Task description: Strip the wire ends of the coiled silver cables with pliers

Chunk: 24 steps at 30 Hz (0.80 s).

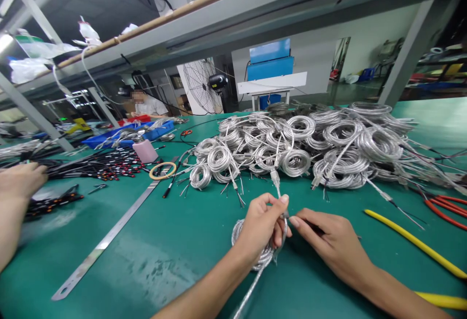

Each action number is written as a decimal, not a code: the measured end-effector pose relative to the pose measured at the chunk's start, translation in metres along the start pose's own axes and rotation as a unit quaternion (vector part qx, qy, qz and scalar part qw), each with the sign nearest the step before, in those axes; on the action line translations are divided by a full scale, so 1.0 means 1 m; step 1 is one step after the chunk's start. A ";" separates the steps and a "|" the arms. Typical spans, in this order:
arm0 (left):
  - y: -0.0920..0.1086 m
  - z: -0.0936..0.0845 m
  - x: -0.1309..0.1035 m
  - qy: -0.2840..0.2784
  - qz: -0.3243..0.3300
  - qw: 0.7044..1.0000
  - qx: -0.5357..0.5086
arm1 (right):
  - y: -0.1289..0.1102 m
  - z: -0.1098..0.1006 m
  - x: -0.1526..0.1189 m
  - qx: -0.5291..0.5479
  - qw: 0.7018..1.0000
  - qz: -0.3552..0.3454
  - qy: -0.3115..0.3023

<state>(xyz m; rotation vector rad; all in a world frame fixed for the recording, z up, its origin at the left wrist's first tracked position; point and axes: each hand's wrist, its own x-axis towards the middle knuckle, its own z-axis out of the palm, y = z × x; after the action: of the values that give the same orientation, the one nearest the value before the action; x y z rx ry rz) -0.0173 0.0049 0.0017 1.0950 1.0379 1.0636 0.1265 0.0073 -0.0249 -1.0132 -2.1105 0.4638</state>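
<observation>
My left hand (260,221) pinches a clear silvery cable near its pale connector (275,178), just in front of the big pile of coils. Below and behind these fingers lies a coil of the same cable (238,231), with a tail running toward the front edge. Close on the right, my right hand (328,234) has its thumb and index finger pressed together at a small dark piece (285,216) on the cable. Its other fingers are curled, and whatever lies between the fingertips is too small to make out.
Coiled cables (295,163) are heaped across the back. A steel ruler (105,241), tape roll (162,170), pink bottle (145,150) and black wires (109,161) lie left. Another person's hand (22,180) reaches in at far left. Yellow-handled (416,243) and red-handled tools (447,209) lie right.
</observation>
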 end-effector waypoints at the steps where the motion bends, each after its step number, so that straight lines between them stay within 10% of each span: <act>1: 0.000 0.000 0.000 0.001 0.001 1.000 0.000 | 0.000 0.000 0.000 0.002 1.000 -0.001 -0.001; 24: 0.000 0.001 -0.001 0.026 0.021 0.999 -0.042 | -0.002 -0.001 -0.002 0.003 0.997 -0.062 0.051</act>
<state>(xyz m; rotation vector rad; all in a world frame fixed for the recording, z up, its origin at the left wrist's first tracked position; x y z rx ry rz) -0.0164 0.0037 0.0020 1.0300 1.0052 1.1651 0.1267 0.0048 -0.0238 -0.8780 -2.0658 0.3489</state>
